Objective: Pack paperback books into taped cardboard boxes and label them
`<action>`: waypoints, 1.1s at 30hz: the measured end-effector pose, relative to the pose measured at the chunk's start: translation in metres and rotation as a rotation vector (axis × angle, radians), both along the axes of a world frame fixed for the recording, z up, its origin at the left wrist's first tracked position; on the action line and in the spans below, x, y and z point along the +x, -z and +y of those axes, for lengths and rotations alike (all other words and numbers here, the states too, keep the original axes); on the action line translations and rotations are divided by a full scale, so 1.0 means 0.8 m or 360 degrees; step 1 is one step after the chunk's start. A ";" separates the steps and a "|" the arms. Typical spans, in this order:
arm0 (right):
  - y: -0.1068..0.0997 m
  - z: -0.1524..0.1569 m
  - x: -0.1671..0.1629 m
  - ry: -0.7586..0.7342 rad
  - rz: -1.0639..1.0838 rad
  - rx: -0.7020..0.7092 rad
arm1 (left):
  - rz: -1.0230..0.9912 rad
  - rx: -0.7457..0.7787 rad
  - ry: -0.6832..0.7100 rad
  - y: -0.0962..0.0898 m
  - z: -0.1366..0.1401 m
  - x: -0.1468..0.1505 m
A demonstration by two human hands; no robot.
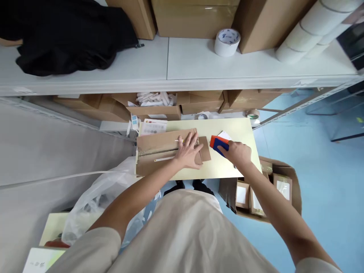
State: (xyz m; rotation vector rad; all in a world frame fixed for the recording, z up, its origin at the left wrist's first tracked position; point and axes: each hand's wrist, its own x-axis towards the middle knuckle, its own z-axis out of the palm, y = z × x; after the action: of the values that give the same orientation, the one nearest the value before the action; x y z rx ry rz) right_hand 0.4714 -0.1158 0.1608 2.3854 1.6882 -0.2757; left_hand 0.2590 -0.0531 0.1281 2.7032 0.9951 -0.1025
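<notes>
A brown cardboard box [156, 146] lies on the pale yellow table, with tape along its middle seam and a flap [205, 148] sticking out at its right end. My left hand [188, 152] rests on the box's right part, its fingers spread over the top. Right of the flap, my right hand [238, 152] is closed around a blue and orange tool [219, 145] that looks like a tape dispenser. The tool is apart from the box, and its underside is hidden. Beyond it a small white paper [225, 135] lies partly covered on the table [196, 174].
A printed sheet [154, 127] lies behind the box. Behind the table, shelves hold cartons, a white tape roll [226, 42] and a black garment [71, 38]. An open carton [295, 189] with small boxes stands right; a clear plastic bag [93, 201] hangs left.
</notes>
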 end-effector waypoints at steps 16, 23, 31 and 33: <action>0.198 -0.143 -0.103 0.0495 0.0664 0.0330 | -0.0486 0.0051 0.0465 0.038 0.016 -0.017; 0.216 -0.126 -0.092 0.0370 0.0736 0.0403 | -0.0379 0.0016 0.0577 0.033 0.012 -0.040; 0.146 -0.067 -0.086 0.0029 0.0788 0.0702 | -0.0349 0.0227 0.0096 0.009 -0.025 -0.103; 0.128 -0.038 -0.086 -0.0090 0.0932 0.0722 | -0.0450 0.0317 -0.0492 0.003 -0.044 -0.139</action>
State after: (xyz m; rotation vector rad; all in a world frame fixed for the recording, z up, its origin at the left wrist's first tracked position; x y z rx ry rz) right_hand 0.4025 -0.1462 0.0580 2.7493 2.2703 -0.7074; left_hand 0.1480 -0.0886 0.1253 2.5918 1.3726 0.4454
